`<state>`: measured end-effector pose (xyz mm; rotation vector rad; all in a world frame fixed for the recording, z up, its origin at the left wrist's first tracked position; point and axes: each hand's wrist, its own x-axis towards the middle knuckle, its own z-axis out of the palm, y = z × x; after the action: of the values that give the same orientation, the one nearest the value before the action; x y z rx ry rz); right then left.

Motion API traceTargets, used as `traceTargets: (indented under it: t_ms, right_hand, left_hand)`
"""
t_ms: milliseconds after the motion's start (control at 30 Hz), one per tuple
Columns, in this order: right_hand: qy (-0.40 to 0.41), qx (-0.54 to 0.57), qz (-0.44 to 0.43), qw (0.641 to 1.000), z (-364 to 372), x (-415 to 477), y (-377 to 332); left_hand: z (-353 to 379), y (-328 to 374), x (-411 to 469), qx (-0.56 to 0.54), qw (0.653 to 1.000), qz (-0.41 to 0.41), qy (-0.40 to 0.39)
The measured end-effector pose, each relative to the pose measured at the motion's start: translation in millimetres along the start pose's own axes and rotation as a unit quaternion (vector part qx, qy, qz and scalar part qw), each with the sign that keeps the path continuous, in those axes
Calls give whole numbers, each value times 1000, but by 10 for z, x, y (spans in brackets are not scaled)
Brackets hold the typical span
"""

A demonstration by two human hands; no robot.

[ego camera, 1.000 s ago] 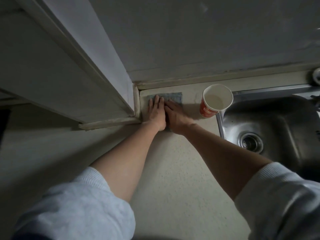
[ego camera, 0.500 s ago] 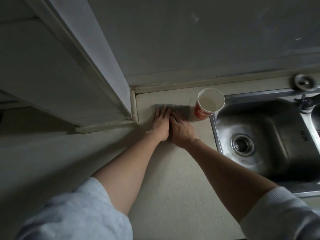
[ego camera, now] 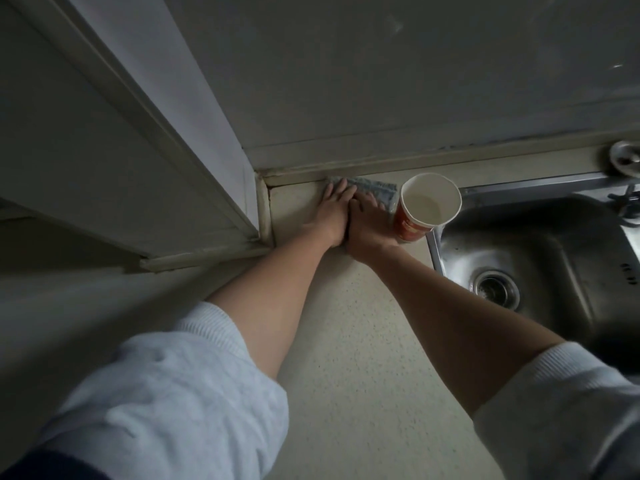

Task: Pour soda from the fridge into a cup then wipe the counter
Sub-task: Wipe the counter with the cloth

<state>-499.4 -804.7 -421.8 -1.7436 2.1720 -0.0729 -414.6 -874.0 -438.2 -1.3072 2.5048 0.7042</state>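
Observation:
A grey-blue cloth [ego camera: 375, 189] lies flat on the speckled beige counter [ego camera: 353, 341], against the back wall. My left hand [ego camera: 331, 212] and my right hand [ego camera: 367, 226] press side by side on it, fingers flat and stretched toward the wall. Most of the cloth is hidden under them. A red paper cup [ego camera: 424, 209] with a white inside stands upright just right of my right hand, at the sink's corner, touching the cloth's right end. It holds a pale liquid.
A steel sink [ego camera: 540, 258] with a round drain [ego camera: 494, 288] lies right of the cup. A tap base [ego camera: 625, 160] sits at the far right. A white cabinet side [ego camera: 138, 161] walls off the counter's left edge.
Both hands have slid the cloth away from me, up to the back wall and slightly right, closer to the cup. The cup has not moved.

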Motion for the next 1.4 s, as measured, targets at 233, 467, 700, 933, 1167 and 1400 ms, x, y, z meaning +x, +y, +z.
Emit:
traceTargets:
  t_ms: [233, 467, 700, 933, 1167, 1400]
  right_hand:
    - [53, 87, -51, 994, 257, -561, -95]
    - [35, 58, -77, 995, 273, -1076, 135]
    - [21, 69, -41, 997, 227, -1473, 605]
    - [41, 72, 14, 996, 179, -1725, 948]
    - [35, 83, -59, 994, 241, -1670, 584]
    - [-15, 58, -147, 987, 331, -1058, -134]
  left_hand:
    - [186, 93, -677, -27, 998, -36, 46]
    - [391, 447, -1093, -43, 997, -52, 34]
    - [590, 973, -1150, -23, 999, -20, 23]
    - [782, 1397, -1086, 0, 999, 27, 22]
    - [723, 1065, -1328, -28, 998, -39, 41]
    - [403, 287, -1316, -49, 985, -152, 66]
